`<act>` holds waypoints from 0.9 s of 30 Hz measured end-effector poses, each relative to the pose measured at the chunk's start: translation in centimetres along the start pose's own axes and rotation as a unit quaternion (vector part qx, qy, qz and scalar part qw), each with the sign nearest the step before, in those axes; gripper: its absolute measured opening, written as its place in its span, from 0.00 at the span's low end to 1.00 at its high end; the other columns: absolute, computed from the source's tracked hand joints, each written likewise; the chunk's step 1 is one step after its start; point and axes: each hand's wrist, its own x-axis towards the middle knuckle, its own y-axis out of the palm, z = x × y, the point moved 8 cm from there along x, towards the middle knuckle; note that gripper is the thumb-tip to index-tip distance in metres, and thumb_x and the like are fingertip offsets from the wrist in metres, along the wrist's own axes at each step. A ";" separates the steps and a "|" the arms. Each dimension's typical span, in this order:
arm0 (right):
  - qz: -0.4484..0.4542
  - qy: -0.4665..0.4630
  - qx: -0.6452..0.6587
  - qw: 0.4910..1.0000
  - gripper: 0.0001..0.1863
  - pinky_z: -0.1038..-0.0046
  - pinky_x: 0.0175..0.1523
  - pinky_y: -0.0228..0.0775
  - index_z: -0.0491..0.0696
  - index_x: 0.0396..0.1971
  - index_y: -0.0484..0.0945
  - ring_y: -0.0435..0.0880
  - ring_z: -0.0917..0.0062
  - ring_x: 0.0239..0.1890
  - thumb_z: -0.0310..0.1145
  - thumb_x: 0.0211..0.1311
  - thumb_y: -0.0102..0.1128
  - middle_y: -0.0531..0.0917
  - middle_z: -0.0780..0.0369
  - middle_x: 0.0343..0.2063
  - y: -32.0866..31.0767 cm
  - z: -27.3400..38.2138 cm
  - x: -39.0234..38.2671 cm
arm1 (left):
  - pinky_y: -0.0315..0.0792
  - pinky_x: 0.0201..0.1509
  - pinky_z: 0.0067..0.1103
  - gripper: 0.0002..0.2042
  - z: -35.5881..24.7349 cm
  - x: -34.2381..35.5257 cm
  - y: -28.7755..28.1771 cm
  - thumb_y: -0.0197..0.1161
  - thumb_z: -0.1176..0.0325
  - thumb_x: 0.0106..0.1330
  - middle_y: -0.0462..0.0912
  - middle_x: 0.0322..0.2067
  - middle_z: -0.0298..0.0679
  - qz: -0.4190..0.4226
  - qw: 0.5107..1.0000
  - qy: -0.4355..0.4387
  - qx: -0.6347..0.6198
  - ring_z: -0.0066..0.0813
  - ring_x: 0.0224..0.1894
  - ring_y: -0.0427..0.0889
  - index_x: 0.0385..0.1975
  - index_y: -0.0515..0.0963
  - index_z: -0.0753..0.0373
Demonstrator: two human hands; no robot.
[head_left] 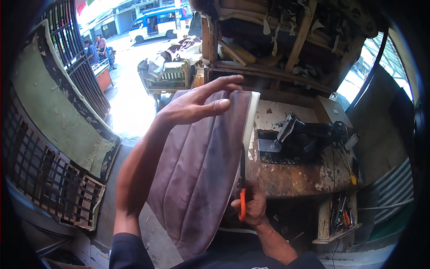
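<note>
A brown panel of fabric with stitched channels (192, 166) hangs in front of me, a pale foam or padding strip (251, 114) showing along its right edge. Over its top my left hand (201, 101) reaches with thumb and fingers apart; whether the palm touches the cloth I cannot tell. My right hand (254, 207) is closed around the orange handle of a pair of scissors (242, 204). The dark blades point up along the panel's right edge, beside the pale strip. Part of the panel's lower end lies against my dark clothing.
On a worn wooden table (286, 179) to the right sits a black sewing machine (309, 134). Below it is a tray of hand tools (342, 217). Wooden shelving with scraps (295, 49) stands behind. At left lean a green padded board (67, 98) and a metal gate (74, 49). Two people sit outside.
</note>
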 end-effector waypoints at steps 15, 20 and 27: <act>-0.086 0.111 0.204 0.969 0.25 0.78 0.34 0.73 0.43 0.48 0.74 0.76 0.87 0.27 0.44 0.66 0.76 0.78 0.69 0.24 -0.1 -3.8 -0.4 | 0.74 0.48 0.18 0.17 2.4 5.1 5.0 0.77 0.57 0.65 0.86 0.32 0.30 0.053 0.978 -0.198 0.038 0.16 0.38 0.82 0.41 0.87 0.66; -0.105 0.102 0.190 0.971 0.26 0.76 0.37 0.76 0.43 0.48 0.74 0.80 0.85 0.28 0.45 0.64 0.77 0.81 0.67 0.25 -1.2 -2.5 0.0 | 0.74 0.47 0.17 0.17 1.7 5.3 6.5 0.77 0.57 0.66 0.86 0.32 0.29 0.072 0.976 -0.206 0.024 0.15 0.38 0.82 0.41 0.87 0.66; -0.132 0.030 0.097 0.986 0.26 0.75 0.38 0.78 0.43 0.48 0.73 0.85 0.82 0.31 0.43 0.63 0.79 0.85 0.64 0.27 -4.4 -0.1 1.3 | 0.78 0.49 0.25 0.21 1.4 6.2 9.4 0.74 0.52 0.67 0.88 0.34 0.37 0.112 0.972 -0.200 0.057 0.25 0.40 0.86 0.43 0.86 0.68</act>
